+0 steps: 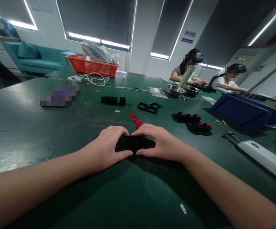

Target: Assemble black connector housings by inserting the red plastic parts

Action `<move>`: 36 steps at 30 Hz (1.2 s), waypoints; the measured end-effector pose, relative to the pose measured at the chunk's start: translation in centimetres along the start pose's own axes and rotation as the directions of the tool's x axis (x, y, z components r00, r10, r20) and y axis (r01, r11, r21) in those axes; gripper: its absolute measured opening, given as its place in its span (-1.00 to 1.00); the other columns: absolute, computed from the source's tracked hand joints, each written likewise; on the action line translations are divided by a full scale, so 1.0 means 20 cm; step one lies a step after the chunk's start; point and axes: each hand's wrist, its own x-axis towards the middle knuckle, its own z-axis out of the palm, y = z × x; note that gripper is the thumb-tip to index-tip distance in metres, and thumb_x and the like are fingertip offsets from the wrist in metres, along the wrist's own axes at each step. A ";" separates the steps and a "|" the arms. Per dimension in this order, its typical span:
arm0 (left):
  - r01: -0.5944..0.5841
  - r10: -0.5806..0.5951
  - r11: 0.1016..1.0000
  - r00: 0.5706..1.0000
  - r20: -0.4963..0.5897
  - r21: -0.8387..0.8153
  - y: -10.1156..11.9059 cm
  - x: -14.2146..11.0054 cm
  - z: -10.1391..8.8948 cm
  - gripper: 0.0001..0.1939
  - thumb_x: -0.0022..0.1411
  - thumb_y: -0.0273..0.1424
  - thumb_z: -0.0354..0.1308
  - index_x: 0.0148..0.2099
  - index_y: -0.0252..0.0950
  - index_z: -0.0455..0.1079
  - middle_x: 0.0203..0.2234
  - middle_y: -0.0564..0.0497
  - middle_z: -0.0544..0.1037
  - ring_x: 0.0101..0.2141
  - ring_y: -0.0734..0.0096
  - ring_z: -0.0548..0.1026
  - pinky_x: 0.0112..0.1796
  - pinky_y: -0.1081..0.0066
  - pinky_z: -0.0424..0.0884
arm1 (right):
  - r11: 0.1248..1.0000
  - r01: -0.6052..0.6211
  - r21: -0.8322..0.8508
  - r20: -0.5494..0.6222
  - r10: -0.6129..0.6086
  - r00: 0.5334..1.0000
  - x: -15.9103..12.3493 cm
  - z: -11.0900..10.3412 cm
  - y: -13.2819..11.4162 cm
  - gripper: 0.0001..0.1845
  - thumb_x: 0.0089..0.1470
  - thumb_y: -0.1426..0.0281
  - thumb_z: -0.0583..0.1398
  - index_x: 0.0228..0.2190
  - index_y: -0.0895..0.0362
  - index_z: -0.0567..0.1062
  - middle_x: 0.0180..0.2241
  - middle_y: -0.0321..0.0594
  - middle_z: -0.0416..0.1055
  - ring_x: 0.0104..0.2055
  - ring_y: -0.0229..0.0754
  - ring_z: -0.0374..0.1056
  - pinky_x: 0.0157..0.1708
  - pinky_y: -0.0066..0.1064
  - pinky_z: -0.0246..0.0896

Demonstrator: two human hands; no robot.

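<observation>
Both of my hands close round one black plastic part [134,143] low over the green table [142,197]. My left hand [108,146] grips its left end, fingers behind and thumb in front. On the right end, my right hand [163,143] holds it the same way. Fingers hide much of the part, so its exact kind does not show. Just beyond lie several small red plastic pieces [136,121]. Farther off are black blocks [113,100] and black open frames [149,107]. To the right sit black assemblies with red pieces [192,122].
A blue bin [245,111] and a white long-bodied tool [266,157] are on the right. An orange basket [93,66], white cable [97,79] and blurred purple object [60,95] stand left. Metal bowls [175,90] lie near two people [231,81] at the far side.
</observation>
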 end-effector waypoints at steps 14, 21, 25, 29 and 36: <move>-0.014 0.014 1.000 1.000 0.016 0.021 0.00 0.00 0.00 -0.64 0.11 -0.23 0.22 -0.08 -0.31 0.40 -0.15 -0.15 0.52 -0.08 0.00 0.46 -0.04 0.10 0.38 | 1.000 -0.011 -0.011 0.020 0.011 1.000 0.00 0.00 0.00 -0.56 0.02 0.40 0.35 -0.04 0.23 0.48 -0.14 -0.10 0.46 -0.06 -0.10 0.37 -0.04 -0.26 0.27; -0.018 0.018 1.000 1.000 0.025 0.015 -0.01 0.01 0.01 -0.63 0.12 -0.21 0.21 -0.07 -0.31 0.39 -0.15 -0.15 0.51 -0.07 0.01 0.44 -0.03 0.11 0.36 | 1.000 -0.010 -0.003 0.024 0.010 1.000 0.00 0.00 0.00 -0.55 0.01 0.40 0.36 -0.05 0.26 0.49 -0.15 -0.09 0.46 -0.06 -0.10 0.36 -0.04 -0.28 0.26; -0.018 0.017 1.000 1.000 0.022 0.012 -0.01 0.01 0.01 -0.63 0.12 -0.22 0.21 -0.07 -0.31 0.39 -0.15 -0.16 0.52 -0.08 0.00 0.45 -0.04 0.11 0.37 | 1.000 -0.013 0.000 0.028 0.013 1.000 0.00 0.00 0.00 -0.54 0.01 0.39 0.36 -0.04 0.25 0.48 -0.14 -0.10 0.46 -0.07 -0.11 0.36 -0.04 -0.28 0.26; -0.019 0.019 1.000 1.000 0.016 0.012 -0.01 0.00 0.01 -0.63 0.10 -0.21 0.21 -0.08 -0.30 0.39 -0.16 -0.15 0.52 -0.09 0.00 0.45 -0.05 0.10 0.37 | 1.000 -0.013 0.000 0.030 0.013 0.999 0.00 0.00 0.00 -0.55 0.02 0.39 0.36 -0.04 0.25 0.48 -0.14 -0.10 0.45 -0.07 -0.12 0.36 -0.05 -0.28 0.27; -0.023 0.023 1.000 1.000 0.015 0.009 -0.01 0.01 0.01 -0.62 0.10 -0.21 0.21 -0.08 -0.30 0.39 -0.15 -0.15 0.52 -0.08 0.00 0.45 -0.04 0.10 0.36 | 1.000 -0.007 -0.001 0.027 0.007 1.000 0.00 0.00 0.00 -0.56 0.03 0.38 0.36 -0.05 0.22 0.48 -0.14 -0.12 0.46 -0.07 -0.11 0.37 -0.05 -0.27 0.27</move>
